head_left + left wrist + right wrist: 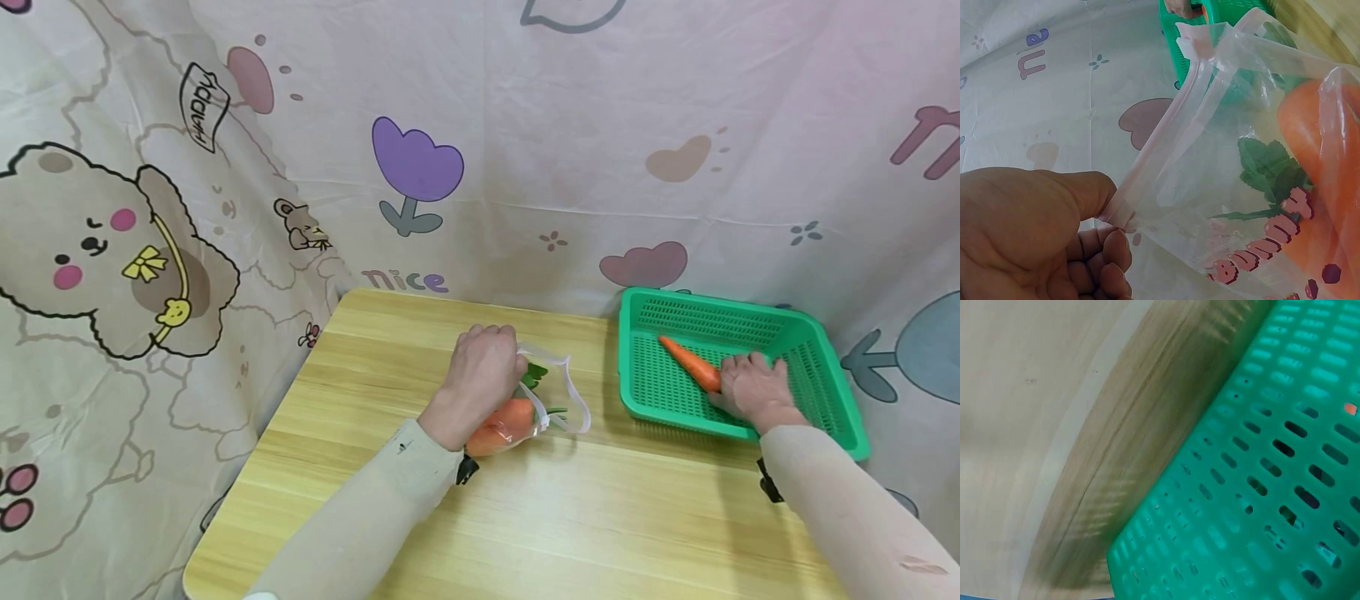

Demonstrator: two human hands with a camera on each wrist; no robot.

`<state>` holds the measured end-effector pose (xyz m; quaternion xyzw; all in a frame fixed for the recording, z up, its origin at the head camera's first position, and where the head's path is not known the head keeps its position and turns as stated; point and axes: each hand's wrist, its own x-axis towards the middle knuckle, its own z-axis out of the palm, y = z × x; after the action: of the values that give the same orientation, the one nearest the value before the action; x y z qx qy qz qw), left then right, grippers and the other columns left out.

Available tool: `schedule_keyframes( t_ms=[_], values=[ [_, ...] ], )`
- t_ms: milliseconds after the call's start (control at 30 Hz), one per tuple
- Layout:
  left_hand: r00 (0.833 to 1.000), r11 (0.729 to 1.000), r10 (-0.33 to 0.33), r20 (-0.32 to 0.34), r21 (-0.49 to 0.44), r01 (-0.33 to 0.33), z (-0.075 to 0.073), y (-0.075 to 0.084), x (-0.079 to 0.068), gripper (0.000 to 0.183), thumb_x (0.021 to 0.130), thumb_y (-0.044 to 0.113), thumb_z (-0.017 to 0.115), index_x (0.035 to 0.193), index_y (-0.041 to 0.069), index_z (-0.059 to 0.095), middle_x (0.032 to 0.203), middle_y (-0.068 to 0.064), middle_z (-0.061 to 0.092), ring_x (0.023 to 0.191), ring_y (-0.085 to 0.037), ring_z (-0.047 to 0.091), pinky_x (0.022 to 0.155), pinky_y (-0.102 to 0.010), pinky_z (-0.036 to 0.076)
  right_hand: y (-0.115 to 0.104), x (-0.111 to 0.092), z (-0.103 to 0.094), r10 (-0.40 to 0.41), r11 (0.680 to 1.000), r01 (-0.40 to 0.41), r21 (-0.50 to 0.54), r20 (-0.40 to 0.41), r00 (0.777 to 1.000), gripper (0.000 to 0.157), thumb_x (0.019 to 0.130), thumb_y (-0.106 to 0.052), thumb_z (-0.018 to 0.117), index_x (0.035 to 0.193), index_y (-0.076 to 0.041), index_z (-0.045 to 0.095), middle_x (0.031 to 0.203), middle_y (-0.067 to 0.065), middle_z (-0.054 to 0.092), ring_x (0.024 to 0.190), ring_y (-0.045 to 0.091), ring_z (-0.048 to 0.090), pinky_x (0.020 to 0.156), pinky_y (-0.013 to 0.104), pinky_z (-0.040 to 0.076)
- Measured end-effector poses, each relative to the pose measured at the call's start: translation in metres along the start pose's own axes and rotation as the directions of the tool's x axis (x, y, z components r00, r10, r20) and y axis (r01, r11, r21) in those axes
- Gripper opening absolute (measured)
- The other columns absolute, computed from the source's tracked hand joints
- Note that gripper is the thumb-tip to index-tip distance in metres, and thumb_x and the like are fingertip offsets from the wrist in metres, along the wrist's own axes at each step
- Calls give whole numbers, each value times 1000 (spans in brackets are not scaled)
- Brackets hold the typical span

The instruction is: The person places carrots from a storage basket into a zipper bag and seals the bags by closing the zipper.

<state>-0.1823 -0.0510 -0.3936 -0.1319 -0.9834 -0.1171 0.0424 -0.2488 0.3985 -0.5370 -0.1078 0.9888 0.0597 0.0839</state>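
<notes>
My left hand (483, 362) pinches the edge of a clear zip bag (1210, 112) between thumb and finger. The bag has a pale pink zip strip, red "Bunny" lettering and a mouth that gapes to the right in the head view. Inside it lie orange carrots (513, 417) with green leaves (1269, 165). Over in the green basket (637, 400), my right hand (753, 387) grips the thick end of a single carrot (690, 362), whose thin tip points to the back left. In the right wrist view the basket's slotted wall hides that hand.
The wooden table (570, 517) carries both the bag and the basket, the basket at its back right. Behind and to the left hangs a printed cloth (510, 150) with flowers, hearts and a bear. Both forearms reach in over the table's front.
</notes>
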Motion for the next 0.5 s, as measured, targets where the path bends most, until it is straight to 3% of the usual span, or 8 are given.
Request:
schedule_keyframes(
  t_ms=[267, 500],
  values=[
    [1000, 1000, -9, 8, -11, 9, 0, 1, 1, 13, 95, 14, 65, 83, 10, 61, 75, -1, 58, 74, -23, 52, 74, -35, 46, 2, -4, -1, 33, 997, -31, 76, -24, 999, 61, 91, -45, 77, 109, 8, 53, 102, 29, 59, 102, 52, 50, 89, 76, 35],
    [1000, 1000, -12, 14, 2, 12, -2, -1, 0, 18, 97, 17, 65, 81, 13, 58, 74, 0, 57, 75, -23, 51, 74, -35, 46, -1, -8, -17, 43, 991, -26, 131, -134, 990, 54, 89, -41, 79, 100, -1, 45, 88, 18, 51, 87, 42, 45, 76, 59, 35]
  ],
)
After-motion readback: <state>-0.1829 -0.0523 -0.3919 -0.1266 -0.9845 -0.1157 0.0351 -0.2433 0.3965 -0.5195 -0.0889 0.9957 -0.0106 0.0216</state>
